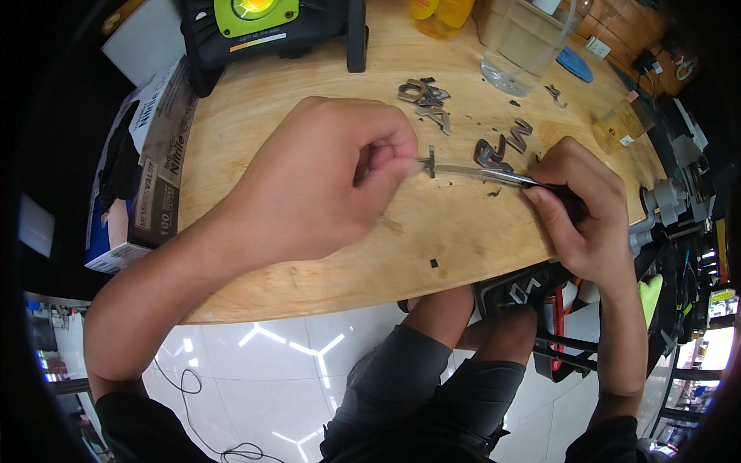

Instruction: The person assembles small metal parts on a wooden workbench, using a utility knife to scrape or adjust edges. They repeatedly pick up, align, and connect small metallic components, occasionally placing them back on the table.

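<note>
My left hand (316,181) pinches a small metal letter (431,162) between thumb and forefinger, holding it upright over the wooden table. In my right hand (590,212) is a knife (502,177) with a slim silver blade, its handle mostly hidden by my fingers. The blade points left, and its tip meets the letter or lies right beside it; I cannot tell which. Several loose metal letters lie just beyond, among them a D shape (411,92), an A shape (437,119), an R shape (489,154) and a W shape (520,136). Dark scraps are scattered around them.
A glove box (158,166) stands along the table's left side, near a black and green work light (258,31). At the back are an orange bottle (441,17) and a clear pitcher (519,58). A see-through cup (624,123) stands far right. One black scrap (434,263) lies near the front edge.
</note>
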A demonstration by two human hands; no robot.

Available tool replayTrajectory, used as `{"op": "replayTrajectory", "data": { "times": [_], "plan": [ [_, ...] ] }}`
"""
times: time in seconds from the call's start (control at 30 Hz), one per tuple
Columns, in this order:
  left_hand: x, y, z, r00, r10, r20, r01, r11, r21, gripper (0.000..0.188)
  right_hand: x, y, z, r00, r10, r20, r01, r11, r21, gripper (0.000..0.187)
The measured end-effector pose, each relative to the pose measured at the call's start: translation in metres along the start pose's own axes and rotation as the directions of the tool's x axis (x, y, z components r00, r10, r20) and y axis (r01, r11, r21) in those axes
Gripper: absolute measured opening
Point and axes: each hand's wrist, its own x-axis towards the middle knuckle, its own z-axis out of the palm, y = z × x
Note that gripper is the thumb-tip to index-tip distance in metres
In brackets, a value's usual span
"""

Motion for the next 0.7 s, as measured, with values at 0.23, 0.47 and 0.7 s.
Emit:
{"op": "replayTrajectory", "data": {
  "times": [0.23,0.47,0.7],
  "plan": [
    [-0.0012,0.0029,0.0005,0.999,-0.039,-0.008,0.039,0.999,-0.017,0.007,0.0013,-0.0016,0.0022,1.000,-0.014,-0.011,0.013,1.000,-0.029,0.011],
    [0.0004,-0.0018,0.0009,0.999,0.033,-0.016,-0.033,0.999,0.015,0.007,-0.0018,0.0019,0.0006,1.000,-0.013,-0.023,0.013,1.000,0.018,0.012],
    [-0.0001,-0.0008,0.0003,1.000,0.020,-0.005,-0.019,1.000,0.016,0.007,-0.0012,0.0006,0.0003,1.000,0.000,-0.022,0.001,1.000,0.012,0.010]
  ]
}}
